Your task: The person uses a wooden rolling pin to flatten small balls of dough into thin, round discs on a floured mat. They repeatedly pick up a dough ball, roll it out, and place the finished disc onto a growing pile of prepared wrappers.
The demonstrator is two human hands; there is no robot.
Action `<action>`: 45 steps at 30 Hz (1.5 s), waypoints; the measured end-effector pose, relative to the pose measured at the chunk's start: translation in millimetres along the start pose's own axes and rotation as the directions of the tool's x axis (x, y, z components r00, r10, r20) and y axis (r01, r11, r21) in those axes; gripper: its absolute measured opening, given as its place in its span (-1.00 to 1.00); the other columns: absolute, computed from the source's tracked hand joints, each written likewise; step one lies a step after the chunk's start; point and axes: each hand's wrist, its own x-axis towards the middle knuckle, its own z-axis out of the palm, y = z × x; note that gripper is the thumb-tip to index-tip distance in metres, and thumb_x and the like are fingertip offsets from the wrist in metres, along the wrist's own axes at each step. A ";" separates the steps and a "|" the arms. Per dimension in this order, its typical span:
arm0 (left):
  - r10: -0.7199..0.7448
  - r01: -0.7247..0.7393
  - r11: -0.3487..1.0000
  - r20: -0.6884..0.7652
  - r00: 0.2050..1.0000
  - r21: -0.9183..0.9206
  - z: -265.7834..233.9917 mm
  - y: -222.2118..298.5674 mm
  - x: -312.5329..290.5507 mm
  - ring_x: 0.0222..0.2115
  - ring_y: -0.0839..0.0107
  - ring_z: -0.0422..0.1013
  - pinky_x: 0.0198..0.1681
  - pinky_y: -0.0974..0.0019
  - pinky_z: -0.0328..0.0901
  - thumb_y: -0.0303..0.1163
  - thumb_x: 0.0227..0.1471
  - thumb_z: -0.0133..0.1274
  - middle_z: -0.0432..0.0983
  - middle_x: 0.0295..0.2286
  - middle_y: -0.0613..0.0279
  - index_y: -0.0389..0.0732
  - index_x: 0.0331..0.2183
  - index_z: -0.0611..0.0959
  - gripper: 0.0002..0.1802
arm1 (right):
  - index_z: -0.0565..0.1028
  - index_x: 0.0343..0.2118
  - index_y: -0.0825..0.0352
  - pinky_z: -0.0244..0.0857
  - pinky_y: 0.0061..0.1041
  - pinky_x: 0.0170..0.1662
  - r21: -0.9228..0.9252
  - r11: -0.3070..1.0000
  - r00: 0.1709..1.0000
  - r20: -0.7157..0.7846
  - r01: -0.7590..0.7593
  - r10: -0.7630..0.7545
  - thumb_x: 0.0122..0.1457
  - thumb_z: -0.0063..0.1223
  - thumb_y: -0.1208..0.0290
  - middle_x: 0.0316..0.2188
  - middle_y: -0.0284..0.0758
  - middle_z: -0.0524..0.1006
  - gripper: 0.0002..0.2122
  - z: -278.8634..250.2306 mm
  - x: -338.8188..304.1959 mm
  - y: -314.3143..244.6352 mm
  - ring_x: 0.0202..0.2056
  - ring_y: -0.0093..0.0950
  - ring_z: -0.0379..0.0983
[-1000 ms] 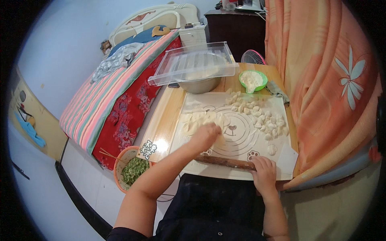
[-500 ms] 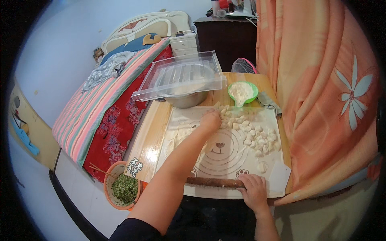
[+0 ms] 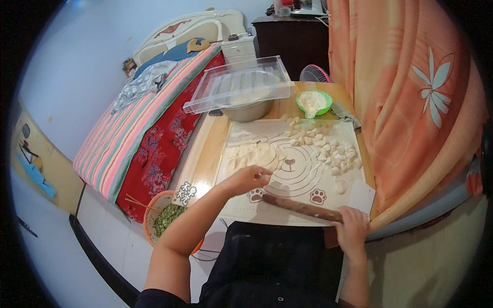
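My right hand (image 3: 352,226) grips the right end of a brown wooden rolling pin (image 3: 303,207), which lies slanted over the near edge of a pale baking mat (image 3: 233,203). Just beyond the pin's left end, my left hand (image 3: 251,179) hovers with its fingers pinched together; what they hold, if anything, is hidden. Past that hand, flat round dough wrappers (image 3: 257,156) overlap on the mat's left side. Several small floured dough pieces (image 3: 336,154) are scattered over its right side.
A clear plastic drawer (image 3: 241,82) covers a large metal pot (image 3: 249,111) at the table's back. Beside it sits a green bowl of flour (image 3: 314,104) near a grey cloth (image 3: 345,114). Lower left, an orange basin (image 3: 150,226) holds chopped green filling and chopsticks. Orange curtains (image 3: 395,128) hang at right.
My left hand has drawn back from the dough pieces at the mat's far side toward the rolling pin. My right hand has tilted the pin, its right end now nearer me. The view has shifted.
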 end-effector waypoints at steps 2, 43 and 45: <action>0.092 -0.081 0.989 -0.090 0.992 0.120 17.7 -24.8 -12.4 -0.23 0.34 0.49 -0.15 0.32 0.39 -0.38 0.06 0.15 0.55 -0.26 0.15 -0.22 -0.07 0.61 -0.65 | 0.46 -0.11 0.31 0.10 -0.26 0.08 0.022 0.995 0.994 -0.054 -0.094 0.095 -0.01 0.21 0.46 -0.13 -0.26 0.49 -0.65 -2.2 -15.3 3.1 -0.04 -0.24 0.35; 0.715 -0.559 0.650 -0.165 0.679 0.514 64.4 -46.2 -65.7 -0.09 0.04 0.37 -0.03 0.11 0.31 -0.47 0.01 0.07 0.46 -0.18 0.07 -0.21 -0.15 0.52 -0.71 | 0.48 -0.11 0.32 0.12 -0.27 0.06 0.178 0.974 0.987 -0.046 -0.141 0.151 0.02 0.20 0.41 -0.12 -0.23 0.51 -0.66 36.9 11.6 -45.5 -0.03 -0.22 0.37; 0.723 -0.474 0.644 -0.277 0.632 0.600 53.9 -53.6 -84.5 -0.02 0.08 0.34 0.03 0.10 0.26 -0.44 0.03 0.05 0.45 -0.10 0.09 -0.20 -0.08 0.50 -0.65 | 0.48 -0.11 0.31 0.12 -0.27 0.06 0.137 0.987 0.996 -0.020 -0.083 0.086 0.02 0.21 0.40 -0.12 -0.24 0.51 -0.66 43.0 21.8 -46.8 -0.03 -0.23 0.37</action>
